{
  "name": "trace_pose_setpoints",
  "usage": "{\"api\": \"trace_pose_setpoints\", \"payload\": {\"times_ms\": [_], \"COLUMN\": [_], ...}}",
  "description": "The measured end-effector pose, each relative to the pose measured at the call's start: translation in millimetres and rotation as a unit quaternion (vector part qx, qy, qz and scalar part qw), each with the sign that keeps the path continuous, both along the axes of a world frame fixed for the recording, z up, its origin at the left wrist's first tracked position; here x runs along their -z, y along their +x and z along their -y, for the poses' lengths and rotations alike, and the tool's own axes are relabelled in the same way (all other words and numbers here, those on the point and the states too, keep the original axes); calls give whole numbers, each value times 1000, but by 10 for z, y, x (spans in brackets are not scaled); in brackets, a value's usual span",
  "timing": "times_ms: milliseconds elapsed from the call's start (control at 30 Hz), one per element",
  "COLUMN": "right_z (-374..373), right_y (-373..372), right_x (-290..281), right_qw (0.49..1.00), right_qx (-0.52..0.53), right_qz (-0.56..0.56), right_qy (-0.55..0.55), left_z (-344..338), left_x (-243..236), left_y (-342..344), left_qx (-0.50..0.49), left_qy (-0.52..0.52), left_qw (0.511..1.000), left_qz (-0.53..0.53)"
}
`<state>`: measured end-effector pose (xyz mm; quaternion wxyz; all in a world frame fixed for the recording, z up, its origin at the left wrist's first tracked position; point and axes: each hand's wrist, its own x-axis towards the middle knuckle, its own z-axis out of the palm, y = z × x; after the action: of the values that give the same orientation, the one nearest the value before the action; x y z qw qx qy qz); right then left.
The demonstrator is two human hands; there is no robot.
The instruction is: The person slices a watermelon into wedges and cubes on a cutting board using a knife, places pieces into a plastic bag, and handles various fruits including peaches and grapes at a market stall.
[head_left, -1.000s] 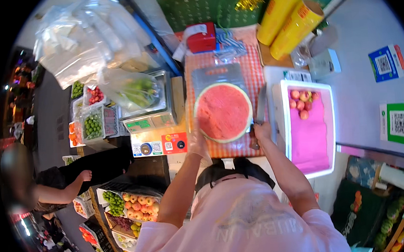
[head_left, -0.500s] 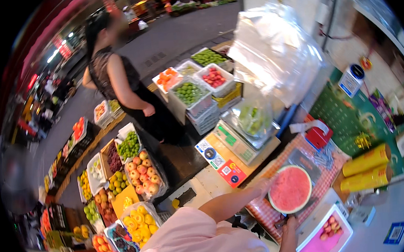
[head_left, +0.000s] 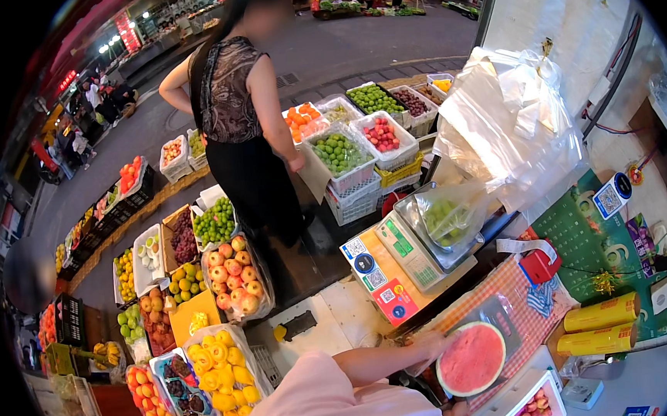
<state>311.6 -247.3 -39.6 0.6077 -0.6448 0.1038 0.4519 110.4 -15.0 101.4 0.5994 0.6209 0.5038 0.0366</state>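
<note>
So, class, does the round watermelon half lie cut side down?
No, the round watermelon half lies with its red flesh facing up in plain view.

Left hand (head_left: 431, 346) at side of cut watermelon (head_left: 472, 358)

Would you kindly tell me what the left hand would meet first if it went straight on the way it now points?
Most likely the cut watermelon half: the left hand points toward it and lies right by its edge, though whether they touch is hard to tell.
</note>
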Motion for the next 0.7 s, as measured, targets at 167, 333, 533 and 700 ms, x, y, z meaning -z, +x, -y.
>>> {"api": "trace_pose_setpoints", "payload": {"times_ms": [167,333,533,700], "right_z": [54,97,494,568], "right_y": [-82,-103,105,285], "right_x": [-267,-702,-1282,-662], "right_qw": [998,995,991,995], "right_qx": [-28,-69,-121,-76], "right_qz": [-18,-28,-13,-62], "right_qy": [-46,-62,-63,-26], "left_z": [238,223,412,457], "left_x": [193,37,280,178], "left_y": [9,-54,24,25], "left_qx": [-40,11,-51,-40], "left_qy": [39,28,91,105], "left_qw": [998,999,994,994], "left_qz": [-3,-22,-20,2]}}
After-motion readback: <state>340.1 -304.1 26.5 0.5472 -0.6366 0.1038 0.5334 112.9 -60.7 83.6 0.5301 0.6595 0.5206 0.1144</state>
